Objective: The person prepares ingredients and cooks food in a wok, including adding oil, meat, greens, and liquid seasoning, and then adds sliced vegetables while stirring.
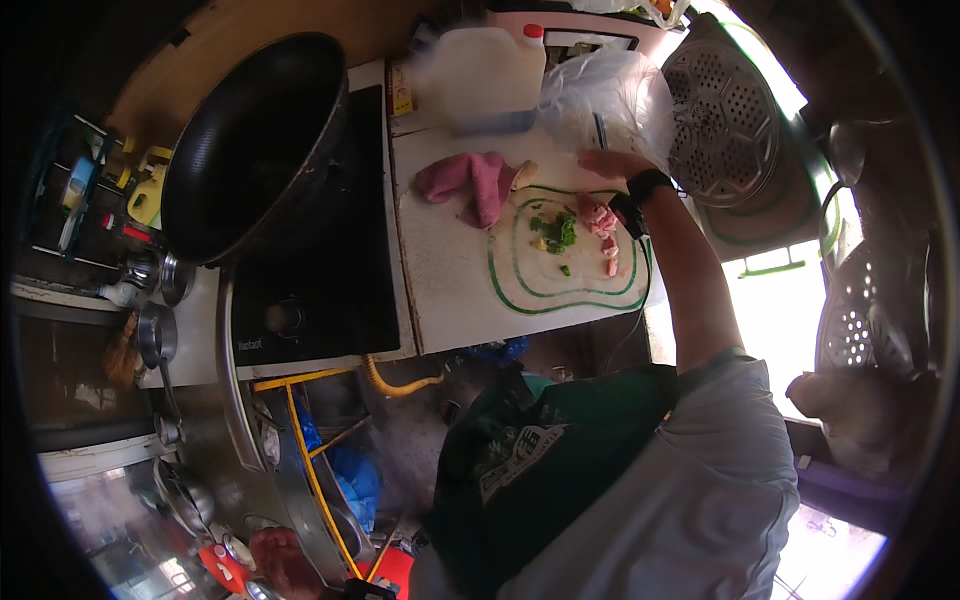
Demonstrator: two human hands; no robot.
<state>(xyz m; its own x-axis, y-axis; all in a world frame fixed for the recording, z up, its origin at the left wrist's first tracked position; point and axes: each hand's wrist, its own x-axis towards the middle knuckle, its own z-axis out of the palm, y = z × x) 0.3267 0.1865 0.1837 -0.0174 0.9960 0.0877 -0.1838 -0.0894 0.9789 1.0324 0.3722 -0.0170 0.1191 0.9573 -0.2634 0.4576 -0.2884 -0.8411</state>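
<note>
My right hand [611, 163] reaches over the white counter, beside a clear plastic bag [619, 97]. Its fingers point left, and I cannot tell whether they grip anything. A thin dark strip [600, 131] shows just beyond them. Below the wrist lies a cutting board [525, 281] with green outlines, bearing chopped greens [559, 231] and pieces of raw pink meat [602, 221]. To the board's left is a crumpled pink cloth [472, 184]. My left hand [281, 562], blurred at the bottom edge, is near metal utensils and a red object [223, 568]; its grasp is unclear.
A large black wok [259, 142] stands tilted over the black cooktop [315, 300]. Behind the cloth is a white plastic jug [487, 75] with a red cap. A perforated metal steamer tray [720, 124] is at right. Saucepans [156, 330] and a yellow-framed rack [304, 427] lie left and below.
</note>
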